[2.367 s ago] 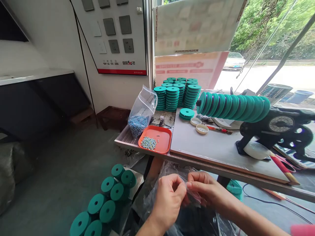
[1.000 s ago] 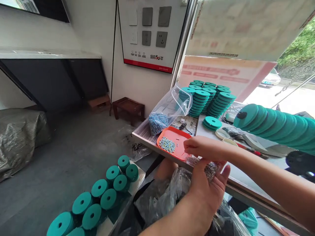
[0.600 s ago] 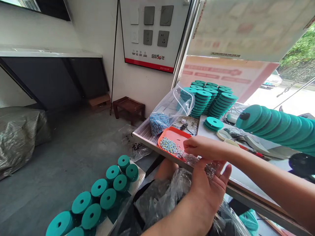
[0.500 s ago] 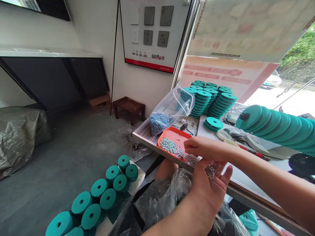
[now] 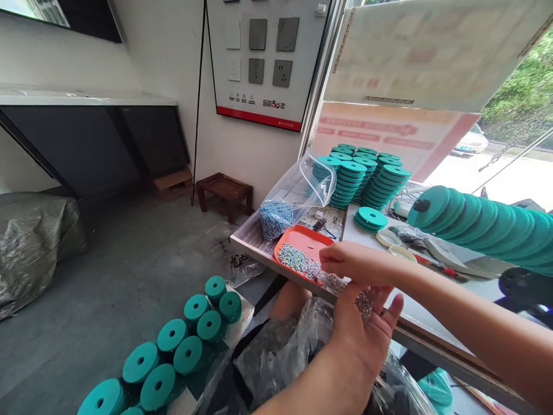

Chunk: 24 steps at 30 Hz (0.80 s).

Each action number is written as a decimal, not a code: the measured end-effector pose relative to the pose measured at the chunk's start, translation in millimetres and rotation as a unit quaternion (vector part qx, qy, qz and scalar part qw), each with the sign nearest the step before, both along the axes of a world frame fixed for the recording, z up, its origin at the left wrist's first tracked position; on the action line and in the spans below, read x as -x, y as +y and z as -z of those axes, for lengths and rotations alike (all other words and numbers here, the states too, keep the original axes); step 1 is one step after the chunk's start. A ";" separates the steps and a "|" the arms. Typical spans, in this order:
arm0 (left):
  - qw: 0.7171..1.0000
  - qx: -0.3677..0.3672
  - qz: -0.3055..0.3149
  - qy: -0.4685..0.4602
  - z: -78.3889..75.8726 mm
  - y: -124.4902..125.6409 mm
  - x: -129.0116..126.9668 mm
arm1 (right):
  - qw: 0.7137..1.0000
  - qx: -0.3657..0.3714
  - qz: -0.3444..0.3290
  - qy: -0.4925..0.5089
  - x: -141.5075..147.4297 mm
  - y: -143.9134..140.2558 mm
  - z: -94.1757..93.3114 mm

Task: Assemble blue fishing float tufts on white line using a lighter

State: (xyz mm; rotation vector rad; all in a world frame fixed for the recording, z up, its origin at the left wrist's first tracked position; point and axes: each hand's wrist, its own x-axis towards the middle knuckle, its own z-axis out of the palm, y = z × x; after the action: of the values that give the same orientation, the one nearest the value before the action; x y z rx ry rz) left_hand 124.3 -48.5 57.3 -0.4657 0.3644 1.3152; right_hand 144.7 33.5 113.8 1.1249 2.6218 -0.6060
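My left hand point(image 5: 360, 334) is palm up under the table edge, cupped around a tangled bunch of small silvery metal pieces point(image 5: 365, 304). Just above it, my right hand point(image 5: 345, 260) has its fingers closed together over the near right side of an orange tray point(image 5: 298, 233). Whatever the right fingers pinch is hidden. In the tray lies a pile of small blue and yellow pieces point(image 5: 291, 257), with small silvery pieces point(image 5: 313, 268) beside it, close to the right fingertips.
A clear bag of blue pieces point(image 5: 276, 219) lies left of the tray. Green foam discs point(image 5: 351, 178) stand stacked behind; a row of them point(image 5: 479, 222) is at right. Green foam spools point(image 5: 173, 334) stand low at left. Plastic sheeting point(image 5: 294, 346) covers my lap.
The whole view has shifted slightly. Both hands keep nearly the same pose, the right fingers still closed over the tray and the left still cupped around the silvery pieces.
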 end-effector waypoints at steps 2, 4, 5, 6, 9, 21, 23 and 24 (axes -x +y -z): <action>1.000 0.004 0.003 -0.002 0.3 -0.7 -0.9 | 1.000 -0.001 -0.002 0.006 -1.2 -1.5 0.3; 1.000 0.006 0.007 -0.004 0.4 -1.5 -3.1 | 1.000 -0.005 0.000 0.011 -3.2 -2.7 -0.2; 1.000 0.006 0.008 -0.002 0.5 -2.0 -4.2 | 1.000 -0.006 0.001 0.011 -4.1 -3.3 -1.0; 1.000 0.004 0.010 0.001 0.7 -2.6 -5.1 | 1.000 -0.007 0.004 0.009 -4.9 -3.9 -2.0; 0.999 0.000 0.020 0.031 4.2 -5.0 -4.0 | 1.000 -0.003 0.021 0.005 -7.1 -6.7 -4.9; 0.924 -0.165 0.207 0.277 39.1 -16.0 46.0 | 0.968 0.047 0.094 0.227 -40.6 -32.7 21.5; 0.901 -0.204 0.210 0.320 38.6 -15.6 51.4 | 0.960 0.041 0.107 0.257 -44.0 -45.7 19.9; 0.888 -0.228 0.208 0.342 37.8 -15.3 53.8 | 0.956 0.031 0.111 0.269 -45.4 -53.1 18.7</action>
State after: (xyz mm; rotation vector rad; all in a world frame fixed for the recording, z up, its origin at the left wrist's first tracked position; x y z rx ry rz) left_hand 70.5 -63.8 19.5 0.4809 0.6721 1.0549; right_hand 190.0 -19.6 95.0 1.4084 2.8967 -1.1800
